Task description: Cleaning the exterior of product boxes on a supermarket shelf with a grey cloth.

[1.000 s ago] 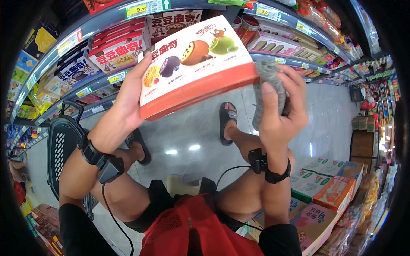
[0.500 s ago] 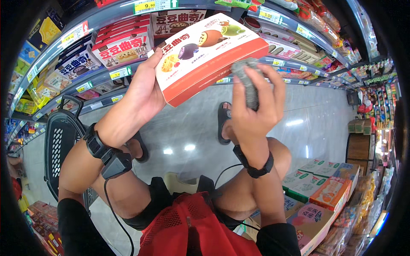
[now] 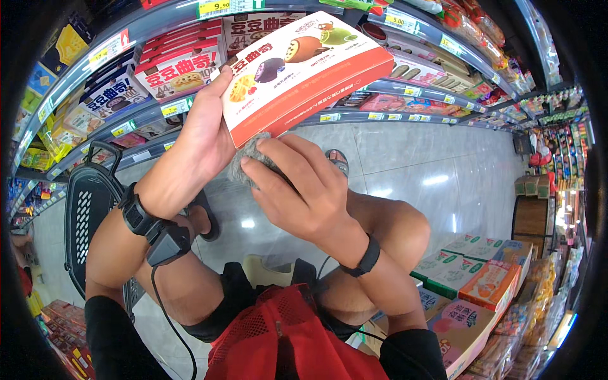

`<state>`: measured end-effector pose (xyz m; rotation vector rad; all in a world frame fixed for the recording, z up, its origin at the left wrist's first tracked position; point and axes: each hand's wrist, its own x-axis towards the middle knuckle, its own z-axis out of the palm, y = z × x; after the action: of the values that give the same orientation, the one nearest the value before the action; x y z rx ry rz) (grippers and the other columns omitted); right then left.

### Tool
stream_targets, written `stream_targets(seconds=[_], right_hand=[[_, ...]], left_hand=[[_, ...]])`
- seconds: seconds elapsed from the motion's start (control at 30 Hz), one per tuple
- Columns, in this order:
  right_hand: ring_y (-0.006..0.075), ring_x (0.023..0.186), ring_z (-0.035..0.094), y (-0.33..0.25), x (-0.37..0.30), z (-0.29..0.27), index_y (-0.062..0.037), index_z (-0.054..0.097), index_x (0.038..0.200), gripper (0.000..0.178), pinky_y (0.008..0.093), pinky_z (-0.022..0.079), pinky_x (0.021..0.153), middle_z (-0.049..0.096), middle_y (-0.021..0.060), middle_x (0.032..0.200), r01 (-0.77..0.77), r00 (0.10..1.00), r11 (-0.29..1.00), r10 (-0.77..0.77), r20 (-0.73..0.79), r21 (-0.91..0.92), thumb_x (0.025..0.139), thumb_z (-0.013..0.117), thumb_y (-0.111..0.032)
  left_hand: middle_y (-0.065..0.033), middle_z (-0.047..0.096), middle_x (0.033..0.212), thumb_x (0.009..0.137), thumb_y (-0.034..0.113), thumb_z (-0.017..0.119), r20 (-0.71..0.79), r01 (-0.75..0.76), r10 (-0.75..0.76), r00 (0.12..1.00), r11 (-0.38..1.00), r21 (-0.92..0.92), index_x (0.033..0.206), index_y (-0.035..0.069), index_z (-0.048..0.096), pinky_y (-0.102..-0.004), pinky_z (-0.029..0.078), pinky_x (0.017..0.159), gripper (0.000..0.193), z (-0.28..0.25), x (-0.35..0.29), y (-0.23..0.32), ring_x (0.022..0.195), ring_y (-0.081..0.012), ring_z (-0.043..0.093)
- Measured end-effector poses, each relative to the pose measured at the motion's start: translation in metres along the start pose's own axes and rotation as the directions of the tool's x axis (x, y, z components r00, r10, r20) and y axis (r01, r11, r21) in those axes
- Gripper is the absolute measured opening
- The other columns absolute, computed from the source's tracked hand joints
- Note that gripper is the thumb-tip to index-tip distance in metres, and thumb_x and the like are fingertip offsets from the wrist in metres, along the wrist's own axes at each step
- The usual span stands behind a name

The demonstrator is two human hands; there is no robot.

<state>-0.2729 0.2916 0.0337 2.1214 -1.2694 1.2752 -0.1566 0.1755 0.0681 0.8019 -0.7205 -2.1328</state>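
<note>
Cookie carton (image 3: 304, 82), white on its broad face and orange-red along its near side, is held up at a tilt before the shelves, above the floor, with its printed face turned upward.

Stocked supermarket shelving (image 3: 161, 25) curves across the top of the view, its edges lined with price labels. Below it spreads a glossy grey tiled floor (image 3: 405, 158). At the lower right, a stack of boxes (image 3: 465, 316) in white, green, orange and pink stands beside the person's right leg. A black perforated basket (image 3: 95, 209) sits by the left arm. Across the lower middle is the person's red mesh vest (image 3: 278, 323). On the shelf behind the left hand (image 3: 206, 126), red-and-white cartons (image 3: 180, 76) stand next to blue-and-white ones (image 3: 107, 104).

That left hand grips the cookie carton at its left end, thumb over the edge of the white face; the other fingers are hidden beneath. The right hand (image 3: 301, 183) is closed around a fuzzy grey cloth (image 3: 250, 149), which is at the carton's near left corner; how firmly it presses cannot be told. A black device (image 3: 170, 244) is strapped to the left wrist, and a slim black band (image 3: 363, 256) circles the right.
</note>
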Motion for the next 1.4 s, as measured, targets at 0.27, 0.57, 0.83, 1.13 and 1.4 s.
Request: stream_targets(seconds=[0.27,0.57,0.83,1.13,1.4], right_hand=[[0.0308,0.096,0.065,0.038,0.021,-0.047,-0.0061,0.07,0.099,0.033,0.0398,0.056,0.077,0.066,0.0118,0.107,-0.102,0.987,0.994,0.105,-0.118,0.033,0.067,0.077,-0.005],[0.0294,0.095,0.063,0.097,0.027,-0.059,-0.0066,0.07,0.097,0.025,0.0375,0.051,0.084,0.065,0.0112,0.105,-0.346,0.91,0.931,0.303,-0.282,-0.116,0.073,0.076,-0.004],[0.0307,0.092,0.058,0.069,0.034,-0.019,-0.0084,0.068,0.098,0.032,0.0405,0.05,0.08,0.059,0.0103,0.105,-0.317,0.934,0.889,0.231,-0.274,-0.33,0.067,0.076,-0.006],[0.0275,0.091,0.061,0.031,0.051,0.019,-0.0088,0.07,0.097,0.031,0.0373,0.052,0.07,0.062,0.0065,0.102,-0.275,0.931,0.961,0.263,-0.251,-0.014,0.066,0.075,-0.006],[0.027,0.089,0.06,0.043,0.028,-0.001,-0.0073,0.068,0.092,0.026,0.0367,0.053,0.074,0.06,0.009,0.097,-0.25,0.963,0.964,0.237,-0.129,-0.093,0.067,0.071,-0.007]], left_hand=[[-0.0155,0.063,0.124,0.106,0.036,0.041,0.117,-0.177,0.158,0.981,0.967,0.183,0.134,-0.001,0.045,-0.0365,0.056,0.095,0.047,-0.018,0.007,-0.002,0.11,-0.0222,0.066],[-0.0168,0.061,0.125,0.107,0.042,0.034,0.097,-0.182,0.163,0.982,0.951,0.25,0.135,0.0,0.042,-0.0373,0.058,0.091,0.051,0.004,-0.013,-0.013,0.109,-0.0227,0.066],[-0.0143,0.062,0.12,0.109,0.043,0.028,0.151,-0.304,0.272,0.95,0.915,0.264,0.127,0.002,0.046,-0.0336,0.054,0.092,0.048,0.011,-0.013,-0.031,0.106,-0.0201,0.066],[-0.0078,0.058,0.126,0.108,0.044,0.031,0.178,-0.378,0.337,0.924,0.873,0.308,0.134,0.009,0.048,-0.034,0.043,0.103,0.048,-0.006,-0.005,-0.047,0.118,-0.0152,0.055],[-0.0144,0.061,0.127,0.106,0.05,0.032,0.027,-0.303,0.302,0.953,0.948,0.1,0.135,0.003,0.048,-0.0362,0.052,0.097,0.057,-0.001,-0.011,-0.026,0.113,-0.0231,0.063]])
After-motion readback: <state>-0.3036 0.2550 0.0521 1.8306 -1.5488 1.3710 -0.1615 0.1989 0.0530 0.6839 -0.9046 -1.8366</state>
